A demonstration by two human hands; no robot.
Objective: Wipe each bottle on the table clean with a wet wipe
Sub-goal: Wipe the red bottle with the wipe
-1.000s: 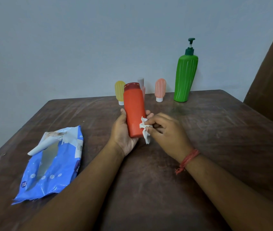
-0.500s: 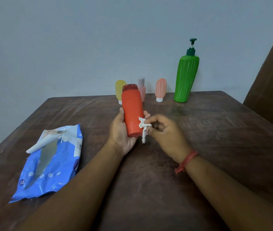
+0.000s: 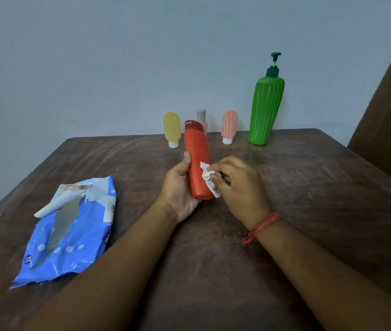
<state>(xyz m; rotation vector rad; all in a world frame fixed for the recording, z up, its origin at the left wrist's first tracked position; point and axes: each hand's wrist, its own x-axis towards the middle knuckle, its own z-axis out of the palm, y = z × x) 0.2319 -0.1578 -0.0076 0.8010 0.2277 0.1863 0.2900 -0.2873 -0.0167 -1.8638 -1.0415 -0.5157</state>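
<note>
My left hand (image 3: 180,189) grips an orange-red bottle (image 3: 197,154) from below, cap pointing away, above the middle of the table. My right hand (image 3: 240,185) pinches a crumpled white wet wipe (image 3: 209,179) and presses it against the bottle's right side near its base. Along the far edge stand a yellow bottle (image 3: 172,129), a pale pink bottle (image 3: 201,117) partly hidden behind the orange-red one, a salmon bottle (image 3: 229,125) and a tall green pump bottle (image 3: 266,108).
A blue wet-wipe pack (image 3: 75,225) with its flap lifted lies at the left of the dark wooden table (image 3: 309,187). A grey wall rises behind the table. A brown panel (image 3: 390,111) stands at the right.
The bottle has turned in my left hand, showing a narrower side. My right hand has slid the wipe a little up along the bottle's right side.
</note>
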